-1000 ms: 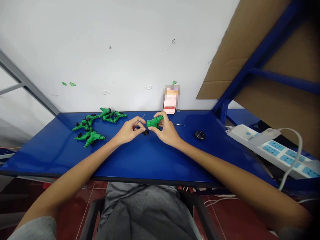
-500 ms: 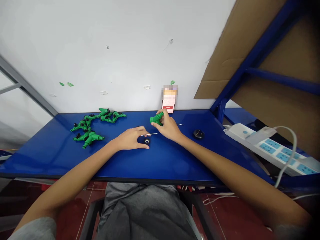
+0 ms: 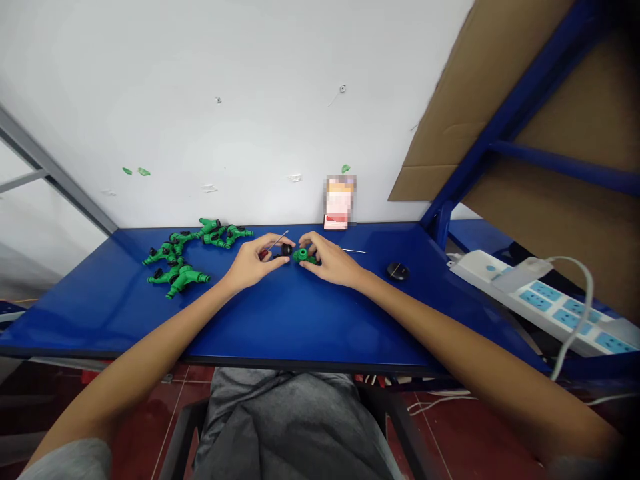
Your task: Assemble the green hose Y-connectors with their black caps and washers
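My left hand (image 3: 254, 263) is closed on a small black round cap (image 3: 287, 249), pinched toward the thumb and fingertips. Also in that hand is a thin screwdriver (image 3: 278, 241) with a red handle, its metal shaft pointing up to the right. Just to the right, my right hand (image 3: 331, 259) grips a green plastic hose fitting (image 3: 303, 255), its round open end turned toward me. Cap and fitting are close together but apart. The fingers hide part of the fitting.
Several green Y-shaped hose fittings (image 3: 184, 275) with black levers lie at the left. A phone (image 3: 336, 221) leans on the wall. A thin metal rod (image 3: 356, 251) and a black rounded object (image 3: 398, 271) lie at the right, near a white power strip (image 3: 530, 287).
My left hand has lifted the black cap and moved up and away from me. My right hand has lowered slightly and turned the green fitting, so the two hands are closer together.
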`<state>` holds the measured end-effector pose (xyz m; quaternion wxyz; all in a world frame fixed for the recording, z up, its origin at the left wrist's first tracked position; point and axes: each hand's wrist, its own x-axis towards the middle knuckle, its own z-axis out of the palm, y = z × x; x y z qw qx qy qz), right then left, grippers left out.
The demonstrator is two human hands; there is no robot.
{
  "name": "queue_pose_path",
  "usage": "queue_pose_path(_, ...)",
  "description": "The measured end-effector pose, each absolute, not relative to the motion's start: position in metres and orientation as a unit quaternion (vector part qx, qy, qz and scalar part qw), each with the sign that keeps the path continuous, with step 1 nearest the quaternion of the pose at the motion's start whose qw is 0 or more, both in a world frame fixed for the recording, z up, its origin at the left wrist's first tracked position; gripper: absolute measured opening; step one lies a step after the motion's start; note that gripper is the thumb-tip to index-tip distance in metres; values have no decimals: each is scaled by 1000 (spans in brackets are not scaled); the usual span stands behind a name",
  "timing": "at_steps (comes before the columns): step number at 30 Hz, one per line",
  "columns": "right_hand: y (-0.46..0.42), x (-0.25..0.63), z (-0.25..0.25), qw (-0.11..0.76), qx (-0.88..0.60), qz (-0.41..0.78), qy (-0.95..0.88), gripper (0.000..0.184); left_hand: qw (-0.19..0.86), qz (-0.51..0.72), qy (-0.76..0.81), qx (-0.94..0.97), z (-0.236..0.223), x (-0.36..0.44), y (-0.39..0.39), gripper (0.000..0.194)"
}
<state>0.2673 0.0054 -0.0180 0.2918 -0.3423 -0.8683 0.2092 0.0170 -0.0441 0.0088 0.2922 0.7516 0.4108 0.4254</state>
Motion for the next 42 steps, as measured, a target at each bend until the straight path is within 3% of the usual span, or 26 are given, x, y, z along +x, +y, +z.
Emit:
queue_pose_path(9, 3, 273, -11, 218, -284, 173, -918, 60, 272, 475, 427, 720, 10, 14, -42, 38)
queue_pose_path(13, 1, 271, -7, 260, -281, 203, -901, 54, 264, 455, 429, 735, 8, 14, -41, 40)
queue_pose_path(17, -8, 258, -4, 345, -284, 333, -830, 41, 138, 428, 438, 778, 6, 17, -44, 31)
queue_pose_path(21, -18, 244, -6, 366, -263, 493, -744, 46, 42, 405, 423, 809, 6, 24, -50, 22)
queue_pose_path(29, -22, 243, -2, 396, -252, 614, -634, 53, 80, 408, 401, 816, 23, 22, -60, 38)
queue_pose_path(32, -19, 248, 2, 415, -259, 625, -608, 53, 107, 387, 400, 824, 29, 17, -61, 36)
queue_pose_path(42, -10, 252, 1, 467, -309, 555, -616, 44, 59, 212, 490, 844, 22, 24, -62, 38)
